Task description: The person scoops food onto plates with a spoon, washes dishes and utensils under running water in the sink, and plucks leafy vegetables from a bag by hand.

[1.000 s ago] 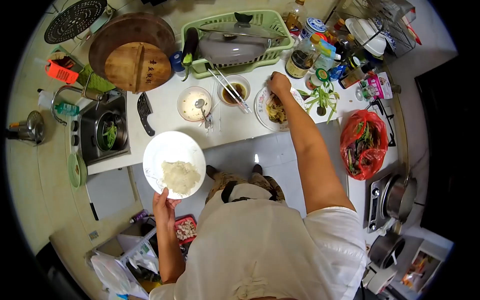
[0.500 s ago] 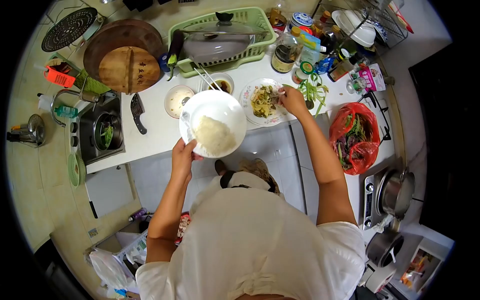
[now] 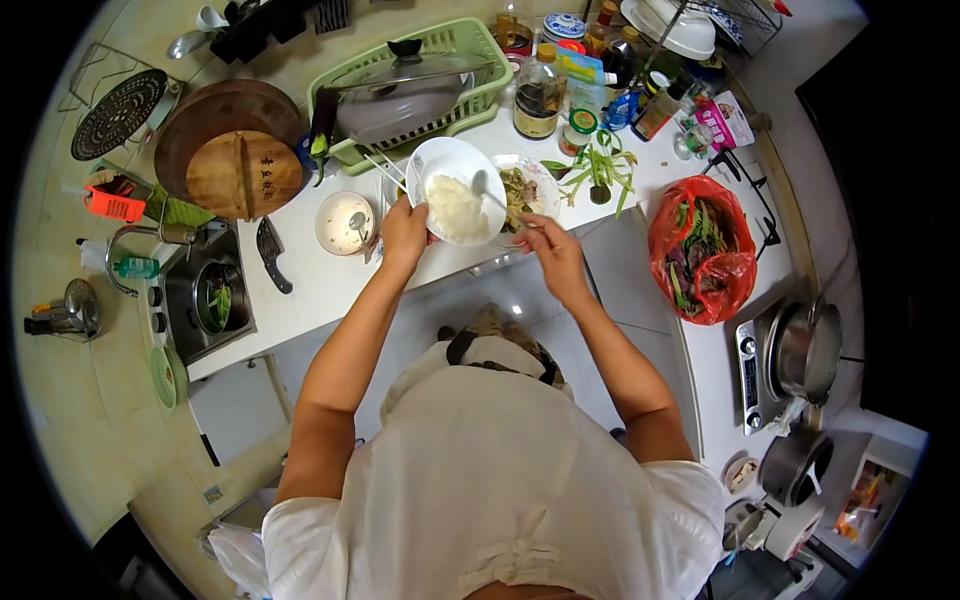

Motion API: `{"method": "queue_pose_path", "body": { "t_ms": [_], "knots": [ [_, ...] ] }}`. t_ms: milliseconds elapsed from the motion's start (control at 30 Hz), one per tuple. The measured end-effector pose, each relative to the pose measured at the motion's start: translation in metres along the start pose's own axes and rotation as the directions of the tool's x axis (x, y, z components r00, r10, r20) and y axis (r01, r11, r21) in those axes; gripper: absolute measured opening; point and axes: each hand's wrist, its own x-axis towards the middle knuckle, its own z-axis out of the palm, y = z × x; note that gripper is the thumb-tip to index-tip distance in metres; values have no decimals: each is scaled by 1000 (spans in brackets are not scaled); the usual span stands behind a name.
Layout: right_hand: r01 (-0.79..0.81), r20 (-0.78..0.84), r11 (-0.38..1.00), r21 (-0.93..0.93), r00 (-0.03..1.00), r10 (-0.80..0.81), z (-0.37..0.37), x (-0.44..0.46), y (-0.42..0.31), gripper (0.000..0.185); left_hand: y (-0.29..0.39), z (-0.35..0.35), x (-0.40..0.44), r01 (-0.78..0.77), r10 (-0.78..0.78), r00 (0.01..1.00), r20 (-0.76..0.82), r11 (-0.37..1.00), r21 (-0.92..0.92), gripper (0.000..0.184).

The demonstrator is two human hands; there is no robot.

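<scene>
1. Left hand [image 3: 405,238] grips rim of plate [image 3: 438,154] at upper centre, probably to support the rice [image 3: 457,212].
2. Right hand [image 3: 558,258] pinches spoon [image 3: 480,182], its head above this plate.
3. Dish [image 3: 541,180] sits just beside, perhaps for easy reach.

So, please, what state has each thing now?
White plate: held, white food on it.
Left hand: gripping white plate.
Right hand: gripping spoon.
Flowered plate: food on it, partly hidden.
Red bag: open, greens inside.
Cleaver: lying flat.
Sauce bottle: capped, partly full.
Sink pot: lidless, greens inside.
</scene>
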Motion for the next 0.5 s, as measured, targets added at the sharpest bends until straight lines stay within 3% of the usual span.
{"method": "queue_pose_path", "body": {
  "t_ms": [167, 267, 367, 500],
  "knots": [
    [71, 18, 986, -153, 997, -69, 24, -13, -7, 24, 1, 13, 9, -26, 25, 1000, 10, 997, 70, 27],
    [-62, 115, 935, -349, 987, 109, 26, -10, -10, 25, -9, 18, 20, -52, 53, 999, -6, 990, 134, 27],
    [181, 108, 755, -630, 984, -145, 25, -3, 7, 28, -40, 22, 44, -207, 231, 972, -43, 928, 310, 28],
    [242, 126, 641, -728, 967, -222, 27, 2, 8, 33, -23, 29, 39, -163, 231, 968, -102, 881, 444, 30]
  ]
}}
